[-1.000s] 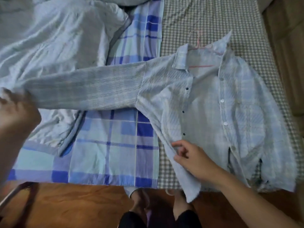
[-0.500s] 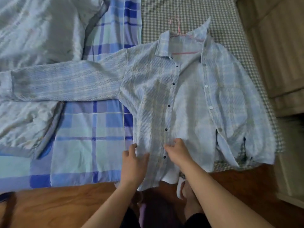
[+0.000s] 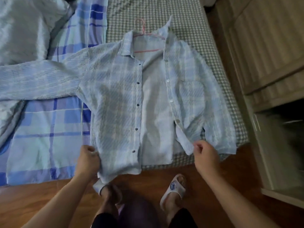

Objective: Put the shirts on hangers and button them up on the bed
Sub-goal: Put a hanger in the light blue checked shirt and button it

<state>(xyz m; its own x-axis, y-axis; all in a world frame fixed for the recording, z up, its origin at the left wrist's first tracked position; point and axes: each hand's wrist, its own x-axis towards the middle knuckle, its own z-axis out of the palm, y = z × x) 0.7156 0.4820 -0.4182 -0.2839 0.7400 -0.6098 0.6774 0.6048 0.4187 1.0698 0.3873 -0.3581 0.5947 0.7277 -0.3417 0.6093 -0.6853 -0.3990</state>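
Observation:
A pale blue plaid shirt (image 3: 115,96) lies front-up and unbuttoned on the bed, its hem hanging over the bed's near edge. A pink wire hanger (image 3: 142,32) sits inside its collar, the hook pointing away from me. My left hand (image 3: 88,159) grips the lower side edge of the left front panel. My right hand (image 3: 205,155) pinches the bottom corner of the right front panel, which is folded back. Dark buttonholes run down the left placket, white buttons down the right one. The left sleeve stretches out flat to the left.
A blue checked sheet (image 3: 49,132) and a crumpled pale quilt (image 3: 24,30) cover the bed's left part; a small-check mattress cover (image 3: 156,10) lies under the shirt. A wooden cabinet (image 3: 263,55) stands at the right. My feet in slippers (image 3: 173,188) are on the wooden floor.
Both hands have moved apart from the shirt's middle hem: the left to the left panel's outer edge, the right to the right panel's bottom corner. The left panel now lies flatter.

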